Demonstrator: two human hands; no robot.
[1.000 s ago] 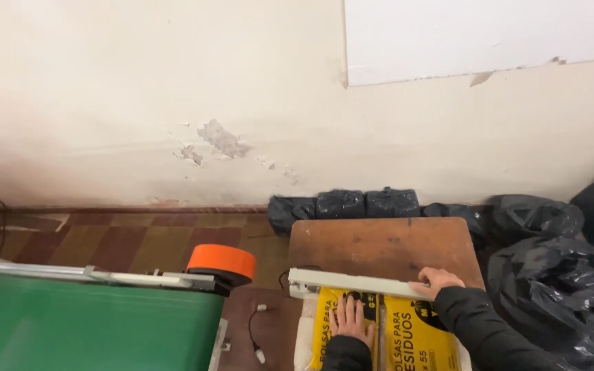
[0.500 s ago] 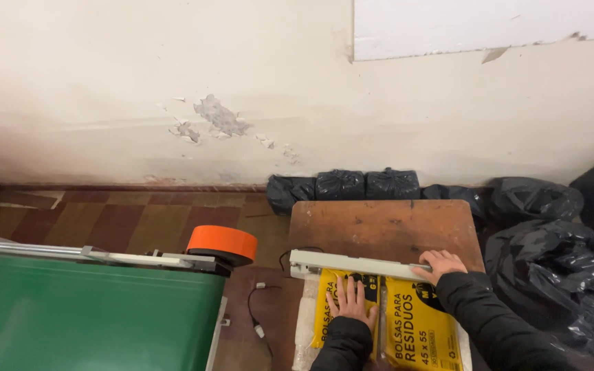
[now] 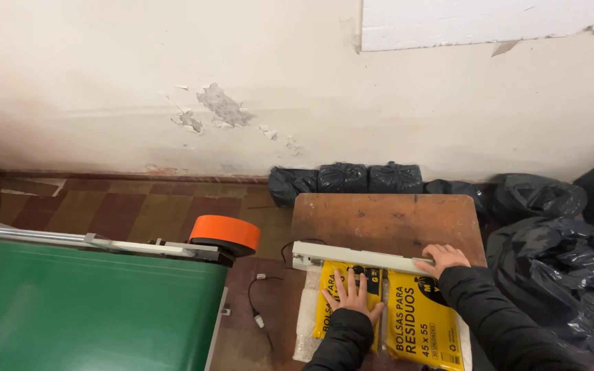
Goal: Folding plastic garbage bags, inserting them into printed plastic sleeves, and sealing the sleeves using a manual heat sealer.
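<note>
Looks like sealing a pack on a bar sealer. The right hand [image 3: 443,257] presses flat on the right end of the white sealer arm [image 3: 355,257], not gripping it. The left hand [image 3: 350,297], fingers spread wide, pins the left yellow bag pack [image 3: 345,302] on the wooden table [image 3: 386,220], at its front edge. I'd keep the pack flat and square under the arm, with even pressure along it.

2 yellow flat packs [image 3: 421,323] | black print | on wooden table [image 3: 386,220]
</note>
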